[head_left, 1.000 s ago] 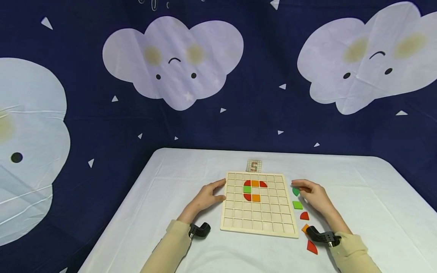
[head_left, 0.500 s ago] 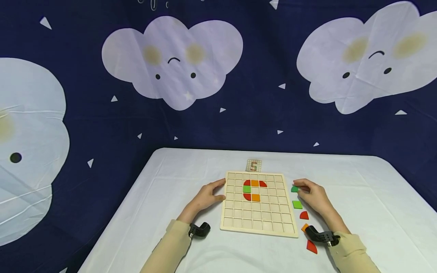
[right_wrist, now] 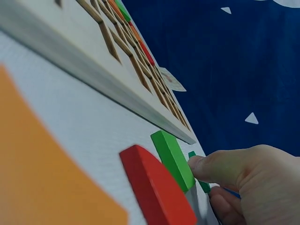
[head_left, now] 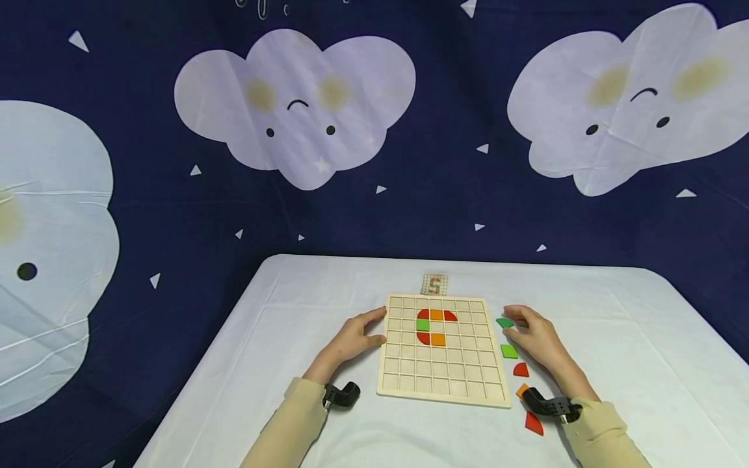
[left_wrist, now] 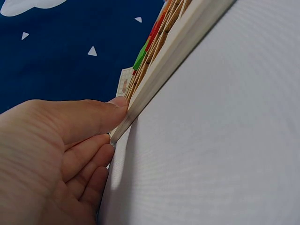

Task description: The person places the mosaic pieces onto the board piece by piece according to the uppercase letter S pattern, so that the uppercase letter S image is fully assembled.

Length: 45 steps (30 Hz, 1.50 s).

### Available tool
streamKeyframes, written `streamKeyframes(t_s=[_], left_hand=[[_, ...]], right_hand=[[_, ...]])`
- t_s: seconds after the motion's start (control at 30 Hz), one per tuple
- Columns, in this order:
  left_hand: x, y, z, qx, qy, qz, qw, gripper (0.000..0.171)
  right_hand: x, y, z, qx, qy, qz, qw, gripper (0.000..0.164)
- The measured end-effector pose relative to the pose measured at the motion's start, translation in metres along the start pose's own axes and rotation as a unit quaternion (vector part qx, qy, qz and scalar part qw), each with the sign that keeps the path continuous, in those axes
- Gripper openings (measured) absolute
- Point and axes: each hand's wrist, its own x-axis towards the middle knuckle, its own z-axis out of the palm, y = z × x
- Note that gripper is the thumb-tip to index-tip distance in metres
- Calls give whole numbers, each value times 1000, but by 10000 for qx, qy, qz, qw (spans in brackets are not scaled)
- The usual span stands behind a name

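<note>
The wooden grid board point(head_left: 445, 377) lies on the white table, with red, orange and green pieces set in an upper part of its grid. At its left edge is my left hand point(head_left: 350, 338), thumb and forefinger spread with their tips against the rim; the left wrist view shows the thumb tip point(left_wrist: 119, 104) right at the edge. To the right of the board, my right hand point(head_left: 539, 335) pinches a dark green rounded piece point(head_left: 504, 322) between thumb and fingers. In the right wrist view that dark green piece point(right_wrist: 205, 186) is partly hidden behind the thumb.
Below the right hand lie a light green square point(head_left: 509, 351), a red quarter-circle point(head_left: 521, 370), an orange piece point(head_left: 522, 391) partly covered by the wrist camera, and another red piece point(head_left: 534, 424). A small pattern card point(head_left: 434, 284) with an S touches the board's far edge.
The dark green piece has turned and shifted slightly away from me, with the right fingers moving around it. The left hand and board stay in place.
</note>
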Motion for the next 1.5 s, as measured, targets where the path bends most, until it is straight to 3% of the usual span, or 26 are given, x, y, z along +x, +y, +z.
streamKeyframes(t_s=[0.1,0.4,0.67,0.87,1.17,1.5], left_hand=[[-1,0,0,2,-5,0,10000,63],[-1,0,-1,-69,14,52,10000,63],[-2,2,-2,-44,48,-7,10000,63],[-1,2,-1,1,38,-38,10000,64],[-1,1,-1,-39,0,-66,10000,65],[-1,1,0,-56,4,-67,10000,64]], right_hand=[[-1,0,1,69,-89,-63,9999,42],[0,2,5,-239,207,-431,9986,36],[0,3,5,-317,137,-346,9988,34],[0,0,3,-67,273,-145,9995,32],[1,-20,-8,298,577,-51,9979,33],[2,-54,-6,591,442,-355,9966,35]])
